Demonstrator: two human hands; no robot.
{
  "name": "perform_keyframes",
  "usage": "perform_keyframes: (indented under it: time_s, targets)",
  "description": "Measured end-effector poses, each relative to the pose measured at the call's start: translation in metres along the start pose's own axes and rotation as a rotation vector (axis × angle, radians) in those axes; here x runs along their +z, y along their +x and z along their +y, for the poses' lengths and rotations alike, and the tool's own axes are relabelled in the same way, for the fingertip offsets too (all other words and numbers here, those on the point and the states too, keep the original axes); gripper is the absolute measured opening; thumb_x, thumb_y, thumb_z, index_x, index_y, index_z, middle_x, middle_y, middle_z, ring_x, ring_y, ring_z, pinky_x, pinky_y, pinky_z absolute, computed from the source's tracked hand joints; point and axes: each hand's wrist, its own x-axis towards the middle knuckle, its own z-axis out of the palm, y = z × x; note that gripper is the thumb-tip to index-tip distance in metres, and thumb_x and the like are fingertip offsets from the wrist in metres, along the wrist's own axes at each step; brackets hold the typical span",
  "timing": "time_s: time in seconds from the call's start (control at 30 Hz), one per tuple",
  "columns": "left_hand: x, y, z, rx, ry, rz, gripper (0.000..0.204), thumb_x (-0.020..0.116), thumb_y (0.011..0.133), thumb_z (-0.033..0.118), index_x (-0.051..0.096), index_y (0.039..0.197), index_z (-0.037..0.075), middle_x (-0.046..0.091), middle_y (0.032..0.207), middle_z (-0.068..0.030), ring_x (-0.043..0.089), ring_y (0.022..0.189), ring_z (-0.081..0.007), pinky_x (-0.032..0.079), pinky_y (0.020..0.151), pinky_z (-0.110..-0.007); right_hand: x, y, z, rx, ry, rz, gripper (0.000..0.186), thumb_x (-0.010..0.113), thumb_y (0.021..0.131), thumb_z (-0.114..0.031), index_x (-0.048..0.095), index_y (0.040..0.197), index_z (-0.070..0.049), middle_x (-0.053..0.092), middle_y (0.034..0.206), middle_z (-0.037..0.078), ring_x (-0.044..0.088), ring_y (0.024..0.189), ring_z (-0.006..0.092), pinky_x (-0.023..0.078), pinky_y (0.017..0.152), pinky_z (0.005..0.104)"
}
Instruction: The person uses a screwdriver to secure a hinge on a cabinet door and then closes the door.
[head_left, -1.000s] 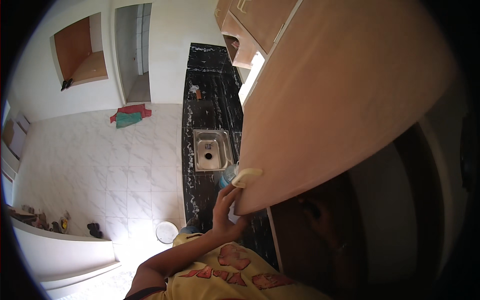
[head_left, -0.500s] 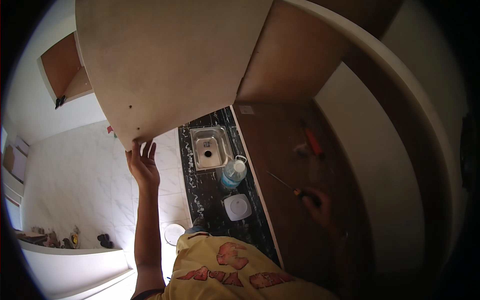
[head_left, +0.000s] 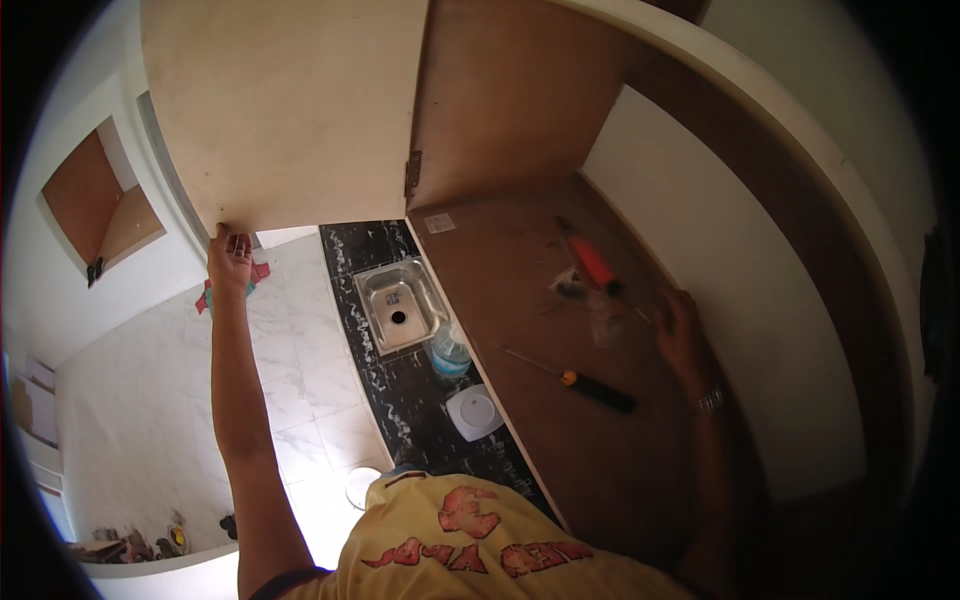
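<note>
My left hand (head_left: pixel 231 262) grips the bottom edge of the pale wooden cabinet door (head_left: pixel 290 110), which is swung open. Inside the cabinet, my right hand (head_left: pixel 682 335) is over the brown bottom board (head_left: pixel 490 270), fingers apart, near a crumpled clear plastic bag (head_left: pixel 606 322); the dim light hides fine detail there. A screwdriver (head_left: pixel 598 391) with a black and yellow handle lies on the board, nearer me than that hand. Past the bag lies a red-handled tool (head_left: pixel 592 262). A metal hinge (head_left: pixel 412 173) shows at the door's inner edge.
Below the cabinet is a black marbled counter (head_left: pixel 395 385) with a steel sink (head_left: pixel 398 305), a water bottle (head_left: pixel 450 354) and a white plastic lid or container (head_left: pixel 474 413). A round white bucket or lid (head_left: pixel 364 487) is below on the pale tiled floor (head_left: pixel 170 400).
The screwdriver has left my right hand and lies on the board. That hand has moved farther in, toward the plastic bag. The door, with my left hand on it, has shifted left in view.
</note>
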Motion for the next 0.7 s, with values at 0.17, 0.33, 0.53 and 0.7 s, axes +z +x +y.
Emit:
perform_keyframes:
  time_s: [0.17,0.33,0.53,0.7]
  targets:
    - [0.015,0.038,-0.012,-0.126,-0.004,-0.018,0.031,0.076,0.096,0.025,0.063,0.119,0.007,0.064,0.114,-0.0074,0.061,0.106,-0.0231,0.054,0.093,-0.037,0.026,-0.008,0.029,0.068,-0.056,-0.009,0.026,0.067,0.096,-0.013,0.069,0.118,0.0,0.068,0.111,0.025,0.065,0.106,0.0412,0.052,0.095,0.0481]
    - [0.002,0.03,-0.008,-0.089,-0.043,-0.026,0.03,0.075,0.097,0.026,0.065,0.119,0.007,0.064,0.11,-0.0074,0.061,0.103,-0.0238,0.055,0.092,-0.038,0.046,-0.012,0.041,0.09,0.091,0.03,0.01,0.072,0.092,-0.01,0.073,0.095,-0.001,0.07,0.098,0.018,0.068,0.094,0.037,0.054,0.085,0.0436]
    - [-0.015,-0.102,-0.021,0.084,-0.084,-0.093,0.024,0.069,0.101,0.024,0.065,0.118,0.008,0.067,0.111,-0.0045,0.06,0.106,-0.0196,0.051,0.094,-0.037,0.032,-0.02,0.044,0.056,0.059,0.011,0.015,0.073,0.091,-0.009,0.07,0.105,-0.003,0.07,0.099,0.016,0.069,0.094,0.0327,0.054,0.087,0.0419]
    - [-0.03,-0.254,-0.019,0.257,0.042,-0.229,0.031,0.062,0.101,0.017,0.061,0.13,0.004,0.068,0.125,-0.0097,0.066,0.113,-0.0246,0.056,0.099,-0.046,0.035,-0.001,0.049,0.086,0.205,0.191,0.024,0.067,0.1,-0.018,0.066,0.12,-0.005,0.069,0.107,0.012,0.068,0.092,0.0244,0.055,0.088,0.0395]
